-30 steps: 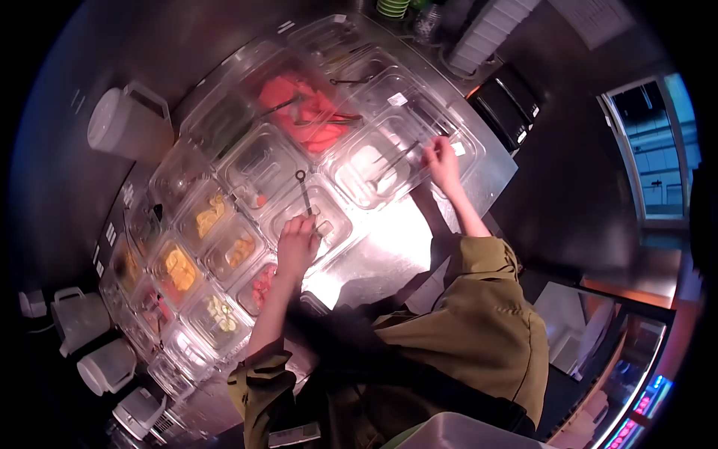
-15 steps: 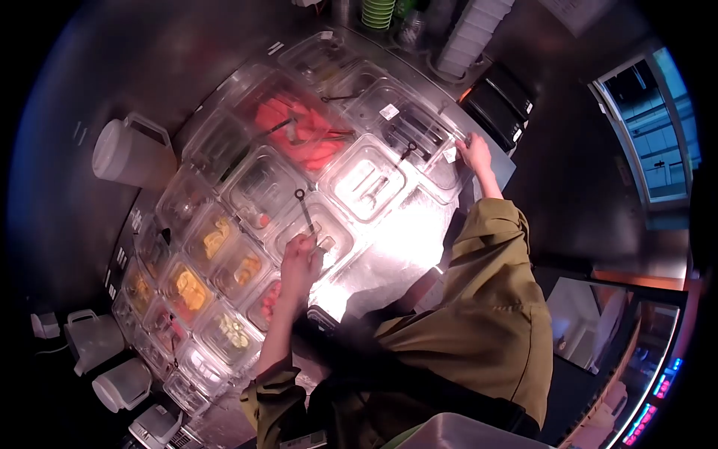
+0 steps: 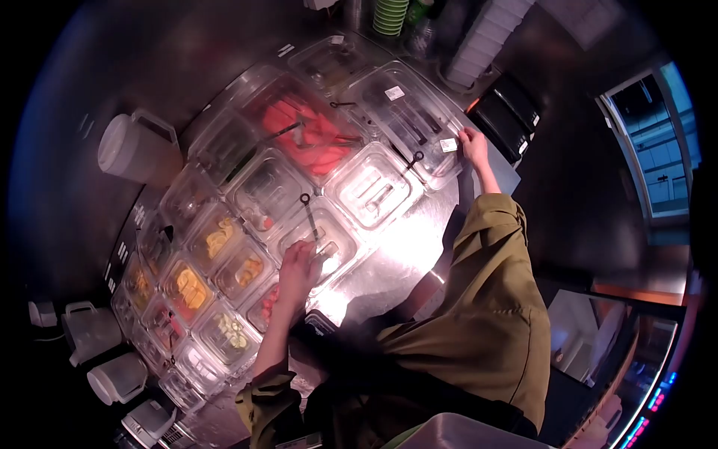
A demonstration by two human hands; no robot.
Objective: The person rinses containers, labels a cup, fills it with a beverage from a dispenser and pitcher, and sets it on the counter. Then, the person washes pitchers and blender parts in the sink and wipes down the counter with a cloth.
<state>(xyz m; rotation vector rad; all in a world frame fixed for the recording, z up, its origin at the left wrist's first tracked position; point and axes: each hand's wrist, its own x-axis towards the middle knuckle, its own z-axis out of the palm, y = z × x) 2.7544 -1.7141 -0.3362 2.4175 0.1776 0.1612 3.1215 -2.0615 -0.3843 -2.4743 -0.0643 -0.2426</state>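
My right hand (image 3: pixel 473 150) is at the right end of a large clear lid (image 3: pixel 404 101), its fingertips pinched at the edge beside a white label (image 3: pixel 448 145). Dark handle-like shapes show through this lid. My left hand (image 3: pixel 301 266) lies at the near-left side of a smaller clear lidded container (image 3: pixel 336 238), fingers reaching forward over it. A dark utensil handle with a ring end (image 3: pixel 305 200) sticks out just ahead of those fingers. Between my hands sits another clear lidded container (image 3: pixel 372 185), with a second ring-ended handle (image 3: pixel 417 157) at its far side.
Red slices fill a large container (image 3: pixel 310 135) at the back. Containers with yellow pieces (image 3: pixel 191 288) and pale green pieces (image 3: pixel 235 329) stand to the left. Pitchers (image 3: pixel 138 150) flank the counter. Green stacked cups (image 3: pixel 390 16) and a black box (image 3: pixel 505 116) are behind.
The labelled end of the large lid has shifted and now lies flatter, with my right hand still at its edge. My left fingers look less curled. The whole view has shifted slightly.
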